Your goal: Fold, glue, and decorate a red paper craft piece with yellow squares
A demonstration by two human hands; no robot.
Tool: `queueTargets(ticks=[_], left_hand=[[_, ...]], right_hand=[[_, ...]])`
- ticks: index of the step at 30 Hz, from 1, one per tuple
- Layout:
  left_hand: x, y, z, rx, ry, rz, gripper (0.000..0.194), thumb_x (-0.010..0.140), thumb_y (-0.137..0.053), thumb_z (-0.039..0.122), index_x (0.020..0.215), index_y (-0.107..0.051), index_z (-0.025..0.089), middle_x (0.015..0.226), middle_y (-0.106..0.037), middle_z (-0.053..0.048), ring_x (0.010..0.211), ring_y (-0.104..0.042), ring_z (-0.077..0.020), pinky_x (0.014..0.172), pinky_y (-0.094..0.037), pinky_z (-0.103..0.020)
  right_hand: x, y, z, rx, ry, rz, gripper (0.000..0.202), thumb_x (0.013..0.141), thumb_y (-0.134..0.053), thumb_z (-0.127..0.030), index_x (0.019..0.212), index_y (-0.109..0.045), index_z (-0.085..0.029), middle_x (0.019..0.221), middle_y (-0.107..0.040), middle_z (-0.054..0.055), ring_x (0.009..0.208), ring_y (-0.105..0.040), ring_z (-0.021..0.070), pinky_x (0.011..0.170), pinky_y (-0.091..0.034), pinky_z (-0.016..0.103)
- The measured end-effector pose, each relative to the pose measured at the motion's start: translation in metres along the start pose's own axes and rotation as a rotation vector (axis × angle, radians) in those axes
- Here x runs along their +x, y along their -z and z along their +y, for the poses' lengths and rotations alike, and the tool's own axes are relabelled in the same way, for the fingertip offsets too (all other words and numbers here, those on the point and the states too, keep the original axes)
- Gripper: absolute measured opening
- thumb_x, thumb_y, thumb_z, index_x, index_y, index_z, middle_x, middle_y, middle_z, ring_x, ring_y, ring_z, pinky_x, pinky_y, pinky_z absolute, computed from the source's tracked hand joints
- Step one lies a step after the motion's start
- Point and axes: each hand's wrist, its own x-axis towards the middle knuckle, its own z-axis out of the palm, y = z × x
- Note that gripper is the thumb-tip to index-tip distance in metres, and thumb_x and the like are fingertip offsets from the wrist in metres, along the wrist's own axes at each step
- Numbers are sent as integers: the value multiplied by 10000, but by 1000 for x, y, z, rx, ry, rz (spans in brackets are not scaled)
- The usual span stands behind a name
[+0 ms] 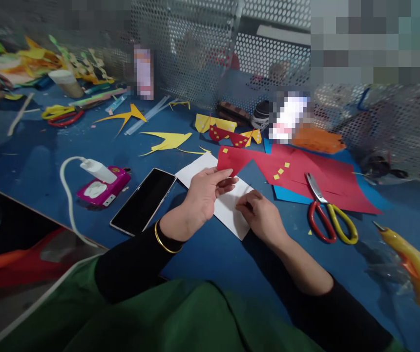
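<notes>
- Left hand (204,195) pinching red paper piece (232,160) over flat white paper sheet (228,208).
- Right hand (263,215) pressed on same sheet, fingers curled.
- Red-and-yellow-handled scissors (329,215) near right, on blue table (210,244).

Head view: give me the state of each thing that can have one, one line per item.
White paper: flat on the table, under both hands.
Red paper: corner pinched by the left hand.
Right hand: pressing on the white paper.
Scissors: closed, lying on the red sheet's edge.
Phone: screen dark, face up.
Charger: plugged into the pink block.
</notes>
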Motion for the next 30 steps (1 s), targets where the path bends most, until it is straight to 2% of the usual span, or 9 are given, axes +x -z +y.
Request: queueTargets(ticks=[13, 19, 23, 28, 30], left_hand=[[-1, -1, -4, 48, -14, 10, 59, 733, -769, 110, 744, -713, 126, 742, -715, -52, 658, -699, -136, 672, -513, -259], [-1, -2, -3, 58, -17, 14, 55, 756, -757, 110, 732, -708, 122, 712, -705, -48, 662, -699, -139, 694, -513, -267], [0, 0, -3, 55, -13, -27, 66, 748, -771, 128, 752, -705, 120, 720, -711, -57, 679, -696, -148, 738, -524, -297], [1, 1, -4, 68, -6, -21, 83, 728, -781, 148, 771, -714, 121, 723, -718, -60, 691, -692, -152, 742, -513, -293], [1, 0, -4, 65, -5, -19, 76, 723, -779, 150, 757, -716, 126, 713, -718, -58, 680, -685, -150, 733, -510, -291]], right_hand=[[-1, -1, 0, -46, 52, -12, 153, 917, -518, -252, 853, -656, -231, 953, -667, 48, 802, -640, 196, 699, -440, 304], [-1, -1, 0, -40, 53, -34, 147, 923, -504, -252, 873, -640, -232, 986, -670, 45, 841, -637, 197, 718, -438, 303], [-2, -1, 1, -48, 41, -33, 135, 909, -504, -241, 861, -630, -226, 964, -656, 52, 814, -622, 198, 694, -423, 306], [-1, -1, 2, -31, 35, -16, 133, 908, -526, -263, 970, -639, -231, 1040, -671, 60, 849, -635, 204, 727, -446, 317], [-1, 0, 1, -26, 37, -18, 125, 911, -521, -254, 943, -641, -233, 1027, -671, 55, 859, -635, 204, 730, -445, 318]])
